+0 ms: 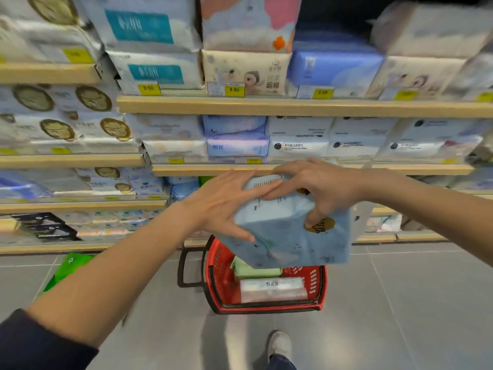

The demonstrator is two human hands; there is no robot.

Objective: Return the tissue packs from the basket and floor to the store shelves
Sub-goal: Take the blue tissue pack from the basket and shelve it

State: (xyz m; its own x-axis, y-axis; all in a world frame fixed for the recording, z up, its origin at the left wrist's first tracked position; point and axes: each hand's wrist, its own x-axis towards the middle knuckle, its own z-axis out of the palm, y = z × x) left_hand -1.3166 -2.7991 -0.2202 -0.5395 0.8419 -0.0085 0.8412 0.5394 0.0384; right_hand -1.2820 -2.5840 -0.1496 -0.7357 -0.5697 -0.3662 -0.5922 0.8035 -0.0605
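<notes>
A light blue tissue pack (282,236) is held in the air above the red basket (221,279), in front of the lower shelves. My left hand (224,204) presses on its left side with the fingers spread. My right hand (322,190) grips its top and right side. Inside the basket lie a green pack (253,269) and a white pack (272,289). A green pack (68,271) lies on the floor at the left, near the bottom shelf.
Wooden shelves (293,106) stacked with many tissue packs and yellow price tags fill the upper view. The basket's black handle (186,268) sticks out to the left. My shoe (280,345) stands on the grey tiled floor behind the basket.
</notes>
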